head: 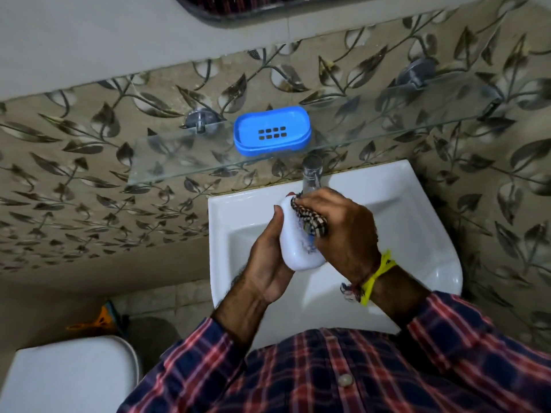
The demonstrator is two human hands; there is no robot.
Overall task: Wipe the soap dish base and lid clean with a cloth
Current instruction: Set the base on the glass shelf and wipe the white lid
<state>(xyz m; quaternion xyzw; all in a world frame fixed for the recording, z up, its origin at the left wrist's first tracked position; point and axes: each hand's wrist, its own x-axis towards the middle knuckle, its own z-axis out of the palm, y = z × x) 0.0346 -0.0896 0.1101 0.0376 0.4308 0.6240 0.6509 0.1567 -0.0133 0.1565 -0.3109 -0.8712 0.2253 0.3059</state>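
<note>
The blue soap dish base point(272, 131), with drain slots in its floor, sits on the glass shelf point(167, 165) above the basin. My left hand point(268, 260) holds the white soap dish lid point(293, 239) over the basin, gripping it from the left and below. My right hand point(343, 231) presses a bunched checked cloth point(310, 217) against the lid's top right side. The cloth and my fingers hide part of the lid.
A white wash basin point(417, 234) lies under my hands, with a chrome tap point(311, 174) at its back edge, just beyond my fingers. A white toilet cistern point(68, 380) stands at the lower left. The leaf-patterned tiled wall point(89, 189) is behind.
</note>
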